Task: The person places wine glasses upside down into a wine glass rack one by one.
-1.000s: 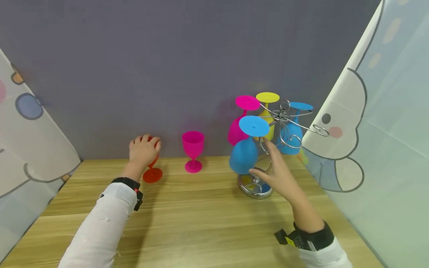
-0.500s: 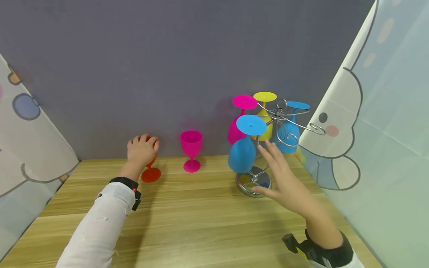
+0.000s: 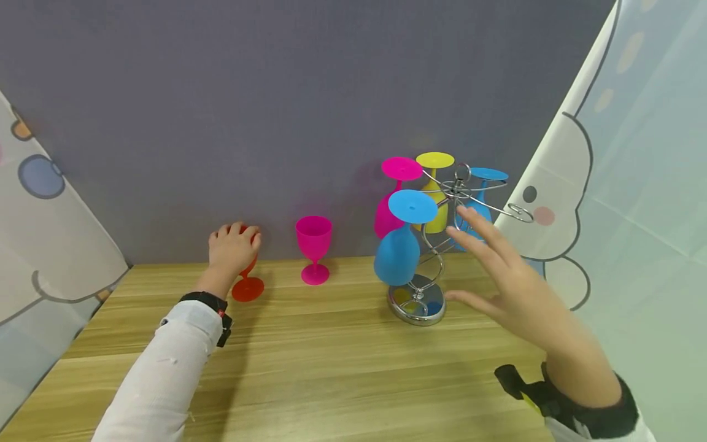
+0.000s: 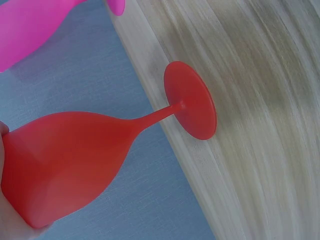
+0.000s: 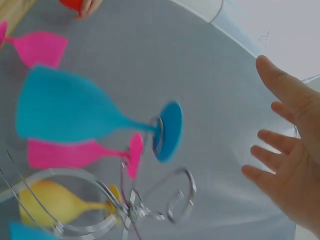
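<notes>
My left hand (image 3: 229, 253) grips the bowl of a red goblet (image 4: 70, 160) from above. That goblet stands upright on its foot near the back of the table. Off to the right, my right hand (image 3: 519, 288) is held in the air with fingers spread, holding nothing. It is apart from the nearer blue goblet (image 3: 397, 255), which hangs upside down by its foot on a chrome spiral rack (image 3: 417, 319). Also hanging there are a pink goblet (image 3: 402, 169), a yellow goblet (image 3: 435, 161) and a second blue goblet (image 3: 488, 175), partly behind my right fingers.
Between my left hand and the rack, another pink goblet (image 3: 313, 239) stands upright by the grey back panel (image 3: 265, 123). A curled rack arm (image 3: 520, 213) with no goblet on it sticks out to the right. Printed curtains flank the wooden table (image 3: 331, 362).
My right hand has drawn away from the nearer blue goblet, toward the right, with fingers spreading. The goblet stays hanging on the rack. My left hand keeps its grip on the red goblet.
</notes>
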